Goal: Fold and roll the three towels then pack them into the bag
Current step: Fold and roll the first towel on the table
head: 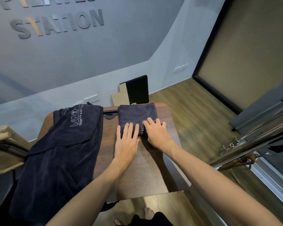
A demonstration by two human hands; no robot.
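Note:
A folded dark navy towel (136,114) lies at the far side of the brown table (145,168), its near end turned into a small roll. My left hand (127,141) presses flat on the roll's left part, fingers straight. My right hand (155,130) curls its fingers over the roll's right part. More dark towels (60,152) with pale stitched lettering lie spread in a heap over the table's left side and hang off its near edge. No bag is plainly in view.
A black and tan board (134,92) leans on the wall behind the table. Wooden bars (2,135) stand at the left. Metal rails (255,144) run along the right, over wooden floor (194,115). My feet show below the table's near edge.

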